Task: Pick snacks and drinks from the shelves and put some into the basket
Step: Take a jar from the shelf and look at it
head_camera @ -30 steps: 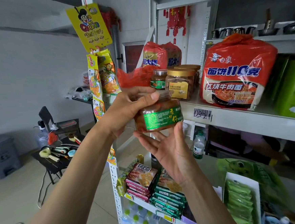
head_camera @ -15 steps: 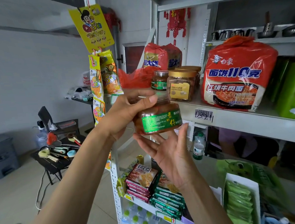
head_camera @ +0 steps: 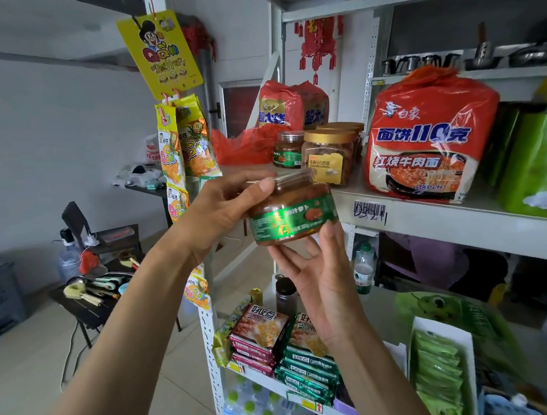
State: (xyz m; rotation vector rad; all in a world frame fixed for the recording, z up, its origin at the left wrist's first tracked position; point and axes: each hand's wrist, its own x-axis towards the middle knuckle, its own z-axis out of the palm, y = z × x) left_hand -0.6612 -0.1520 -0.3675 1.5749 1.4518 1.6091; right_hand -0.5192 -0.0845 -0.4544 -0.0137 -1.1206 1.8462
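change: jar (head_camera: pixel 292 214) turned since the earlier frames, so a different stretch of the green label now faces the camera; the hands sit about where they were
left hand (head_camera: pixel 220 208): grips the jar by its clear lid end, thumb on top, fingers curled behind; likely steadying it for a read of the label
right hand (head_camera: pixel 320 279): palm up below the jar, fingers spread wide and fairly straight, tips touching the underside; reads as a support in case the top grip slips
jar position: centre of view, held in the air just off the front edge of the shelf (head_camera: pixel 430 224), tilted, lid toward 11 o'clock
same product: one more green-label jar (head_camera: pixel 289 150) stands on the shelf at 12 o'clock from the held one, beside gold-lid jars (head_camera: pixel 327 157)
noodle pack (head_camera: pixel 424 139): 2 o'clock, on the same shelf
biscuit packs (head_camera: pixel 262 336): 6 o'clock, lower shelf
basket: not in view
step: inspecting, my guess; not yet dropped in any basket
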